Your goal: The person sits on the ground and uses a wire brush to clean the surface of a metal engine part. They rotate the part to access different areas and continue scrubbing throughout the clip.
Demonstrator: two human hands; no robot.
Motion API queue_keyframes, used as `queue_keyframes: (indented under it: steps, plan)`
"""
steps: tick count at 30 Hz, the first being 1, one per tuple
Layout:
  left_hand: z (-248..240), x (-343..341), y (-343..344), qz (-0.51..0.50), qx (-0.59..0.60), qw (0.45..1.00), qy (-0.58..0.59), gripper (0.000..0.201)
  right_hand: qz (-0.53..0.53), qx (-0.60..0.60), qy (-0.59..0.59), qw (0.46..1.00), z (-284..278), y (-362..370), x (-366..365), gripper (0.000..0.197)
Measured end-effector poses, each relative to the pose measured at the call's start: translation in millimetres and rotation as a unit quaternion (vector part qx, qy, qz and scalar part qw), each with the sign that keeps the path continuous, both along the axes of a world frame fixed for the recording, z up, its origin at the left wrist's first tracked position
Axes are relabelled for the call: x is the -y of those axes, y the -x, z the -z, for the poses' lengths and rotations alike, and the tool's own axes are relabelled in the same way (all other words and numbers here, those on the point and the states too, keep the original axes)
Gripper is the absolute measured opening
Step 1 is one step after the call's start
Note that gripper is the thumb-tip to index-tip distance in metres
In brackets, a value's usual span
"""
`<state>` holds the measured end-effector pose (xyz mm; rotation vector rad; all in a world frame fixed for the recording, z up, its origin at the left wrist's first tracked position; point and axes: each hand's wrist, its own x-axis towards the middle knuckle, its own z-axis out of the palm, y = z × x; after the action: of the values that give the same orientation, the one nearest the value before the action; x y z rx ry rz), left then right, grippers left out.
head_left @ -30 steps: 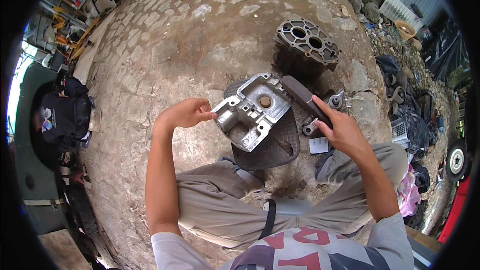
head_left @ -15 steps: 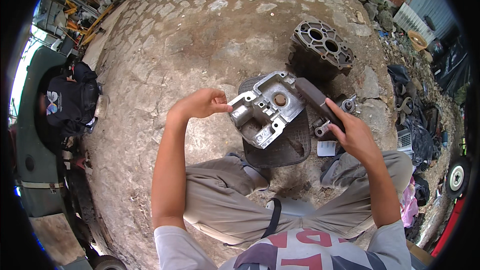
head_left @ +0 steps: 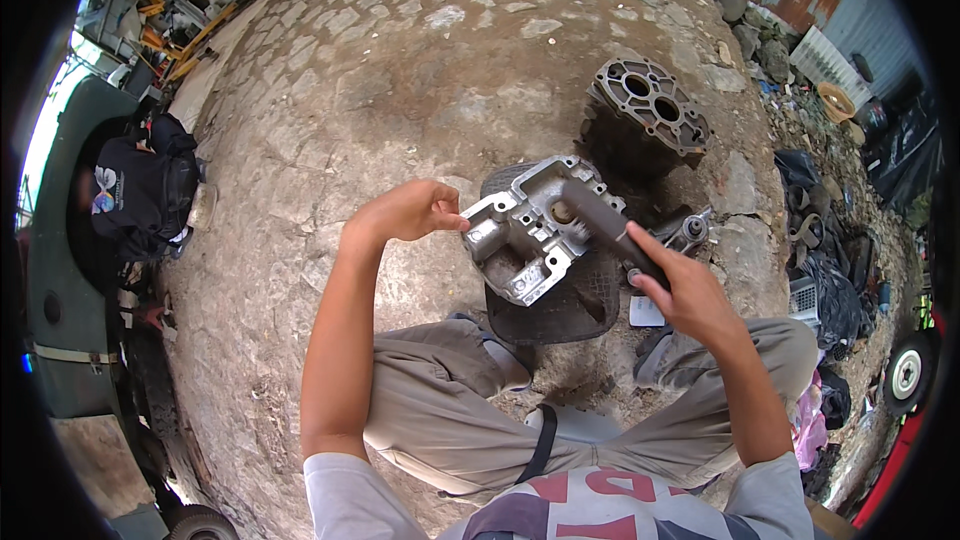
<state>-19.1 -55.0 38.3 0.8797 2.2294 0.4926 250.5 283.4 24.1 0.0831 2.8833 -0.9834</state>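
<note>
A silvery cast-metal housing [head_left: 510, 252] with recesses and bolt holes is tilted above a dark rubber mat [head_left: 560, 312]. My left hand [head_left: 415, 212] pinches its left corner between thumb and fingers. My right hand [head_left: 690, 290] is wrapped round the handle of a dark brown brush [head_left: 597, 218]. The brush head lies over the housing's upper right recess and hides part of its round hole; its bristles barely show. Just right of the housing, a smaller metal part with a shaft [head_left: 690, 230] rests on the ground, partly behind the brush.
A larger dark gearbox case [head_left: 650, 115] with two round openings stands beyond the housing. Near my foot lies a white paper [head_left: 646, 312]. Black plastic bags [head_left: 835, 290] and rubble line the right side. At left is a dark green vehicle body [head_left: 70, 280] with a black garment [head_left: 145, 185].
My right hand has drawn the brush left and slightly down, onto the housing's recess. My left hand keeps its hold, and the housing's tilt has shifted slightly.
</note>
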Motion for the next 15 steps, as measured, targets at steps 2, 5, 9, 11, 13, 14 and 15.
queue_keyframes:
  steps: [2,5,9,11,13,14,15]
  plan:
    - [1.0,0.6,0.8,0.008,0.001,1.0,0.004,0.042,0.058,0.015,-0.003,0.998,1.0,2.7,-5.1,0.071]
    - [-4.2,-1.4,-4.7,0.014,-0.019,0.998,0.05,0.047,0.03,0.028,0.032,0.999,-1.7,-4.1,1.3,0.071]
    - [-0.3,-8.7,-10.3,-0.006,0.036,0.999,0.033,0.061,-0.152,0.025,0.11,0.982,-17.4,-9.4,24.7,0.071]
    - [11.8,-2.6,-10.7,0.003,0.035,0.998,0.053,0.069,-0.13,0.026,0.101,0.986,-11.5,-8.5,23.9,0.072]
    - [5.0,-13.4,-13.0,-0.007,0.028,0.995,0.098,0.07,-0.084,-0.001,0.095,0.992,4.5,-4.3,12.7,0.073]
    - [2.7,-20.2,-13.1,-0.01,0.023,0.993,0.118,0.071,-0.041,-0.013,0.087,0.995,8.1,-1.6,7.3,0.072]
    - [3.4,-22.6,-13.4,-0.014,0.01,0.993,0.113,0.071,0.007,-0.003,0.09,0.996,11.0,1.3,6.4,0.072]
